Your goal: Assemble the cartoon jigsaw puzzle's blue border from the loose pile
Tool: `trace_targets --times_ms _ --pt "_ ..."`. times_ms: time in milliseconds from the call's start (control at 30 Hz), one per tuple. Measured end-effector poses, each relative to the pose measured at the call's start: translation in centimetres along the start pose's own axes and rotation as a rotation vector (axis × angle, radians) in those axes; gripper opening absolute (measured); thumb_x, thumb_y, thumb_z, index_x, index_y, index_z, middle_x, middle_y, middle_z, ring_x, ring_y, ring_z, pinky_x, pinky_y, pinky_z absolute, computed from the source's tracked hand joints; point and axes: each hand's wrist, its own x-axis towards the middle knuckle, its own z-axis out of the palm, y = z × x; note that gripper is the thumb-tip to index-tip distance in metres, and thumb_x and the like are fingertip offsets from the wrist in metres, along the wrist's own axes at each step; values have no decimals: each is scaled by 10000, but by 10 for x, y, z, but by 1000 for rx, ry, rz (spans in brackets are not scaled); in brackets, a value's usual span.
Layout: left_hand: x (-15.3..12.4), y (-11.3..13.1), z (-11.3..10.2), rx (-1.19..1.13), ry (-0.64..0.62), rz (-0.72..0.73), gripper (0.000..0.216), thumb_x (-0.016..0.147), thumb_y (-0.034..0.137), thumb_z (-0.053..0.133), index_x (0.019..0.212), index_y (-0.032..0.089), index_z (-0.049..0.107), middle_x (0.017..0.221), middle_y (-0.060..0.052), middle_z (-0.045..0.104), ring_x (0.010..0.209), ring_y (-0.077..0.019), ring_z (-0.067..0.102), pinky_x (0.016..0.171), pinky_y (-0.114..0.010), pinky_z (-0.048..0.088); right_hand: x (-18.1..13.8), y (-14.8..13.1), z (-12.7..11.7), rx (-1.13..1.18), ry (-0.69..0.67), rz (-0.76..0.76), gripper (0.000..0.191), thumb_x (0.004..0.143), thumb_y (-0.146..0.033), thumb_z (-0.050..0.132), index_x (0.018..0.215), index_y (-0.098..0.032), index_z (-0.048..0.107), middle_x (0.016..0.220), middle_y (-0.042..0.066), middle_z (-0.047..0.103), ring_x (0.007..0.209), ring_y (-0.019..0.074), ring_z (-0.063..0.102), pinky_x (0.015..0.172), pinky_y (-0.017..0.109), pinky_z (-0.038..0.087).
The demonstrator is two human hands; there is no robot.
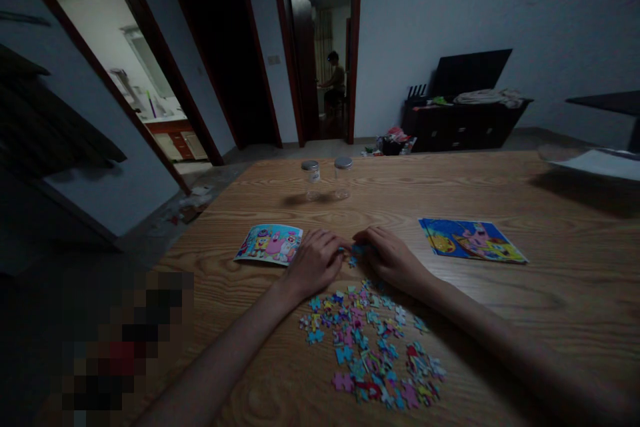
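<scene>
My left hand (pixel 318 257) rests on the wooden table with its fingers curled. A small bit of blue puzzle piece (pixel 341 249) shows at its fingertips. Opposite it, my right hand (pixel 389 255) has its fingers bent around a blue puzzle piece (pixel 358 249), which they partly cover. Just below that lies another blue and yellow piece (pixel 353 261). A loose pile of multicoloured jigsaw pieces (pixel 373 352) spreads between my forearms. Beside my left hand is a cartoon picture card (pixel 270 242), its right edge partly covered. A second cartoon card (pixel 473 240) lies beyond my right hand.
Two clear jars with metal lids (pixel 313 180) (pixel 343 179) stand toward the table's (pixel 420 180) far edge. A pale sheet-like thing (pixel 600 163) is at the far right. Past the table are a dark cabinet (pixel 465 123) with a screen, and a person (pixel 334 83) seated through a doorway.
</scene>
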Motion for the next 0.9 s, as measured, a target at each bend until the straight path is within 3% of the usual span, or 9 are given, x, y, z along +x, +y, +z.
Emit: trace_targets --times_ms 200,600,900 --pt "-3 7 -7 39 -74 106 169 990 260 663 1148 260 725 1259 -50 713 1202 -265 586 1080 -455 414 -1 2 -6 24 -46 -21 287 912 -127 588 1178 -227 623 1108 115 691 1045 278 636 892 426 531" --pt "-2 2 0 -42 -9 -35 157 909 287 758 1031 212 692 1055 -49 739 1077 -257 637 1009 -420 443 -2 8 0 66 -20 25 203 964 -196 618 1165 -220 629 1074 103 694 1002 261 659 864 431 553" --pt "-1 4 -7 115 4 57 138 922 290 709 1025 207 672 994 -62 730 1058 -260 639 1154 -464 381 -2 6 -2 89 -14 68 221 934 -214 638 1155 -216 640 1062 105 709 958 252 672 826 412 562"
